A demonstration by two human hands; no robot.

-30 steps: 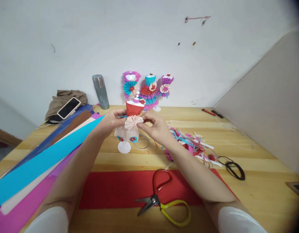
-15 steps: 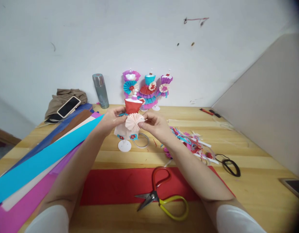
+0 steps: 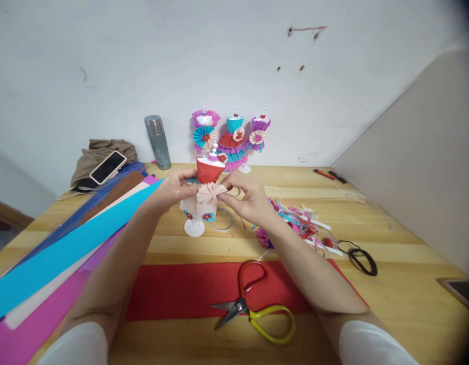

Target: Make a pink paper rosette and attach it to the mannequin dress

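A small paper dress figure (image 3: pixel 207 175) with a red bodice and a pale skirt stands on a white round base (image 3: pixel 193 227) in the middle of the wooden table (image 3: pixel 390 238). A pale pink pleated paper fan (image 3: pixel 211 193) sits at its waist. My left hand (image 3: pixel 175 189) pinches the fan and the figure from the left. From the right, my right hand (image 3: pixel 245 197) pinches the fan's other side. Both hands have their fingers closed on it.
Three finished paper dresses (image 3: pixel 231 137) stand by the wall next to a grey flask (image 3: pixel 157 142). Coloured paper sheets (image 3: pixel 63 248) lie left, with a phone (image 3: pixel 107 168) on brown cloth. A red sheet (image 3: pixel 181 291), scissors (image 3: pixel 253 309), paper scraps (image 3: pixel 298 225) and black bands (image 3: pixel 361 261) lie near.
The fan has come down against the figure's waist and flattened into a half-round shape. Both hands stay closed on it. The view has shifted slightly.
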